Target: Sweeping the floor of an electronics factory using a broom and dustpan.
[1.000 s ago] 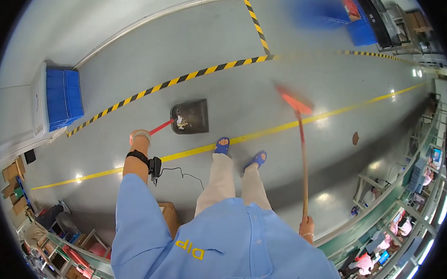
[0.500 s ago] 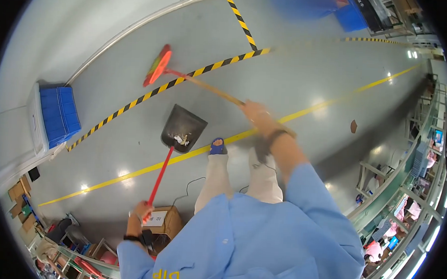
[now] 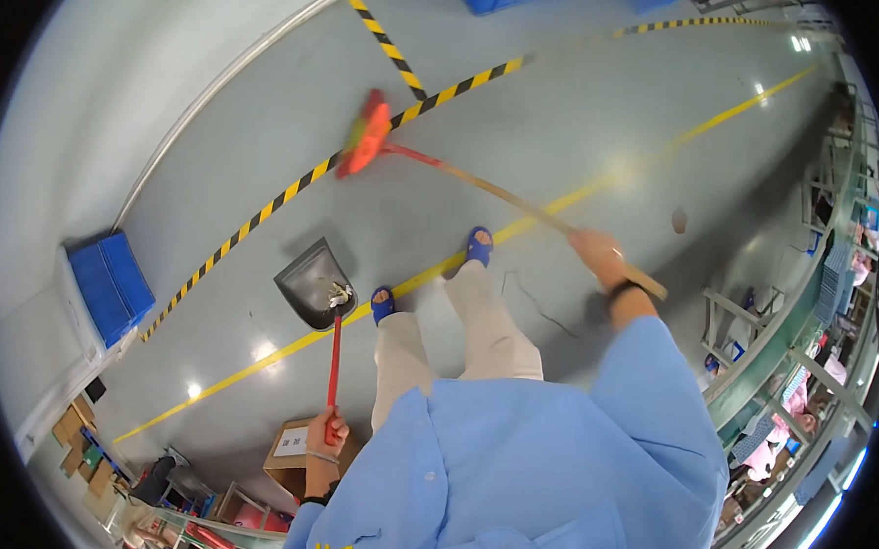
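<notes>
My right hand (image 3: 599, 257) is wrapped round the wooden handle of a broom (image 3: 492, 189). Its red head, blurred by motion, is out ahead over the black-and-yellow floor tape; I cannot tell whether the bristles touch the floor. In my left hand (image 3: 327, 433) is the red handle of a dustpan (image 3: 334, 368). The dark grey pan (image 3: 307, 280) is left of my feet, its open side facing away from me. Some pale crumpled scraps (image 3: 340, 295) lie in it near the handle.
Striped tape (image 3: 276, 204) and a yellow line (image 3: 234, 375) cross the grey floor. A cardboard box (image 3: 289, 469) stands beside my left hand. Blue bins (image 3: 110, 288) sit against the left wall. A brown scrap (image 3: 679, 221) lies to the right. Workbenches (image 3: 800, 330) with seated people line the right.
The broom and my right hand have moved to the right. My left foot shows beside the dustpan, and my right foot is further forward. The dustpan sits slightly further left and nearer.
</notes>
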`<action>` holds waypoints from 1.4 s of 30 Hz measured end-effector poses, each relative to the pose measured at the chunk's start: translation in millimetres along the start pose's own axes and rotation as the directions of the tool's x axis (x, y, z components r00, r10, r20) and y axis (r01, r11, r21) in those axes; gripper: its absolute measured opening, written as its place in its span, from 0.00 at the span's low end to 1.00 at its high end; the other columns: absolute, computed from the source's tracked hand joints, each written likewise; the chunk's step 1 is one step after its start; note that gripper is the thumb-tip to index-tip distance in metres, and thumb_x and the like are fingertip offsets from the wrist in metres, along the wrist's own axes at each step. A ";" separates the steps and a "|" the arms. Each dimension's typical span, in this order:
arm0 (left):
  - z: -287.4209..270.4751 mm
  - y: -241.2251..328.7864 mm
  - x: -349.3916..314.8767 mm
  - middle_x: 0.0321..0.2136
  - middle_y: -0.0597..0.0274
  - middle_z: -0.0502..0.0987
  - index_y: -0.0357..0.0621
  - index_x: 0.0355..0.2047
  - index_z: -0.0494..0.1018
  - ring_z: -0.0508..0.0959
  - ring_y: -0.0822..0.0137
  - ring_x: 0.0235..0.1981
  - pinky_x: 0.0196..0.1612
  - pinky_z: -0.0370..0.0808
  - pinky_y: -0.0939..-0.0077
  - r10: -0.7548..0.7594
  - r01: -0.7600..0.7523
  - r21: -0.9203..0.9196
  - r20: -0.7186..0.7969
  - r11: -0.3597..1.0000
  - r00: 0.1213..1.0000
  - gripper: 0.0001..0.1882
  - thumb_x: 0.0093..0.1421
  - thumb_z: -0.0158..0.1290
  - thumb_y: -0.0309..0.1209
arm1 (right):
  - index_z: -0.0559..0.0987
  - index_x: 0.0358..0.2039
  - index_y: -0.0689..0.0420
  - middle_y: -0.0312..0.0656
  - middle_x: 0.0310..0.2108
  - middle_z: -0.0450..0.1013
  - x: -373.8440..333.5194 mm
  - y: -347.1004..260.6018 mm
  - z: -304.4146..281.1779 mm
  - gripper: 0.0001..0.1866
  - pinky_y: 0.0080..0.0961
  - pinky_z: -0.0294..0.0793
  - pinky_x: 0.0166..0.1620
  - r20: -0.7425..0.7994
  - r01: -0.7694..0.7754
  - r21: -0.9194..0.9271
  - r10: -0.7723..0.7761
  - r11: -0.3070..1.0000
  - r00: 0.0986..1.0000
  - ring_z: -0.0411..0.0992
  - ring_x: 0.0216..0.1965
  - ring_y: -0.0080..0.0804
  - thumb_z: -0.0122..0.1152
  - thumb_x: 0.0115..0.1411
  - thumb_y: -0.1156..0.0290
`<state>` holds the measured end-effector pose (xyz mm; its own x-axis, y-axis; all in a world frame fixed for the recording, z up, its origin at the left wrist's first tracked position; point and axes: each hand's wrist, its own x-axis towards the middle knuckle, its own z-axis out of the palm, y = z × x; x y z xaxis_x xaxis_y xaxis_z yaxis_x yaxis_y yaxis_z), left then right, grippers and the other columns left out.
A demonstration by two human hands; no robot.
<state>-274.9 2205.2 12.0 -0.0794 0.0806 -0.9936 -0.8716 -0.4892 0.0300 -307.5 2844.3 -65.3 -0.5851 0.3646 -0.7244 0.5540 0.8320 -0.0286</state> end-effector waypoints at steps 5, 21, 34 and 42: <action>104.9 5.3 7.9 0.22 0.64 0.68 0.37 0.32 0.65 0.64 0.77 0.15 0.17 0.60 0.84 0.013 -0.009 -0.060 0.060 0.998 0.998 0.07 0.57 0.43 0.29 | 0.71 0.36 0.55 0.51 0.37 0.70 -128.0 201.4 -31.1 0.22 0.43 0.65 0.42 0.066 -0.438 0.032 0.435 0.898 0.898 0.67 0.40 0.51 0.38 0.56 0.50; 315.1 40.5 3.6 0.21 0.62 0.68 0.34 0.33 0.64 0.64 0.76 0.15 0.17 0.61 0.83 0.197 -0.183 -0.082 0.221 0.980 0.955 0.09 0.57 0.43 0.28 | 0.69 0.41 0.52 0.48 0.35 0.71 -73.4 205.5 -151.4 0.16 0.38 0.70 0.39 0.061 -0.220 -0.049 0.223 0.974 0.973 0.70 0.37 0.48 0.36 0.59 0.60; 428.9 85.2 39.4 0.20 0.63 0.68 0.35 0.31 0.64 0.65 0.75 0.14 0.18 0.62 0.81 0.117 -0.114 -0.040 0.081 0.993 0.990 0.07 0.56 0.43 0.28 | 0.74 0.38 0.53 0.46 0.40 0.71 277.0 35.1 -263.5 0.21 0.36 0.67 0.45 0.081 0.077 0.045 -0.081 0.996 0.993 0.68 0.43 0.41 0.42 0.55 0.52; 509.0 110.3 79.6 0.20 0.63 0.68 0.36 0.29 0.63 0.65 0.74 0.14 0.18 0.64 0.79 -0.037 0.034 0.050 0.049 0.998 0.998 0.05 0.56 0.43 0.27 | 0.74 0.38 0.56 0.50 0.38 0.71 204.4 252.9 -291.2 0.25 0.38 0.66 0.44 0.104 -0.267 0.095 0.257 0.959 0.961 0.68 0.41 0.47 0.40 0.55 0.47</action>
<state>-623.6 2599.7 -8.2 -0.0711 0.1410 -0.9875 -0.8970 -0.4420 0.0015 -459.4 3251.1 -20.1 -0.3579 0.5210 -0.7749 0.7439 0.6606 0.1006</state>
